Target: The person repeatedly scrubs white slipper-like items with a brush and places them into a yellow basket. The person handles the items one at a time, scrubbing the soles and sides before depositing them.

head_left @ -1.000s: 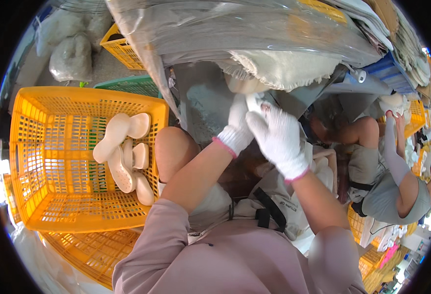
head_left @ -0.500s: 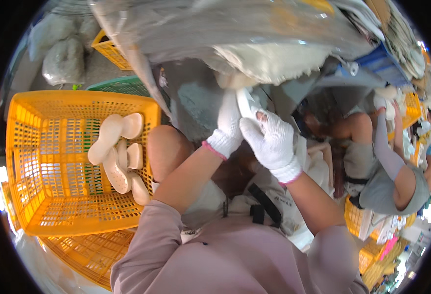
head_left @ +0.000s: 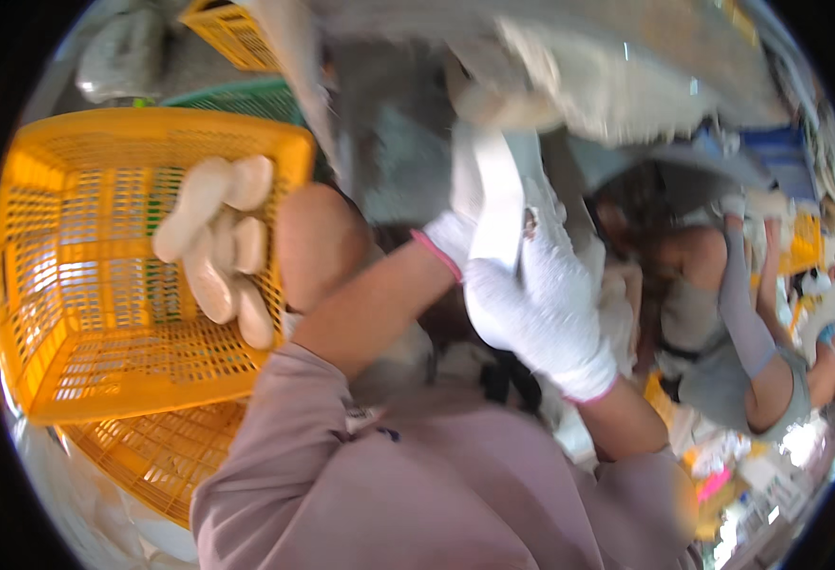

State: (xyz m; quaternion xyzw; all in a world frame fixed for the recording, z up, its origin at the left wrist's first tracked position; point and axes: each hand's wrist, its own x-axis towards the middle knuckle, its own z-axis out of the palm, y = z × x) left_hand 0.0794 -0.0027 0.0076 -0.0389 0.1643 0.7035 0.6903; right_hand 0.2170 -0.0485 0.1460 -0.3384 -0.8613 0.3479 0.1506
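Both my hands wear white knit gloves with pink cuffs. Between them is a long, smooth white strip-like piece (head_left: 499,204), its lower end by my right thumb; motion blur hides its exact kind. My right hand (head_left: 546,294) is closed on it from the right, a dark spot showing on the glove's finger. My left hand (head_left: 463,195) grips it from the left, its fingers mostly behind the piece. Just above the hands hangs a blurred cream cloth (head_left: 593,90) with a rounded cream edge. Several cream shoe soles (head_left: 194,204) lie in a yellow basket (head_left: 66,404) on my left.
Under that basket is a second yellow basket (head_left: 156,475). A green basket (head_left: 237,100) and another yellow crate (head_left: 232,38) stand behind. Grey plastic sheeting (head_left: 389,24) spans the top. At the right sits another person (head_left: 740,370) in grey, near more yellow crates.
The view has shifted, so the baskets sit higher in it. My hands look larger and have moved slightly right, and more of the white piece shows between them.
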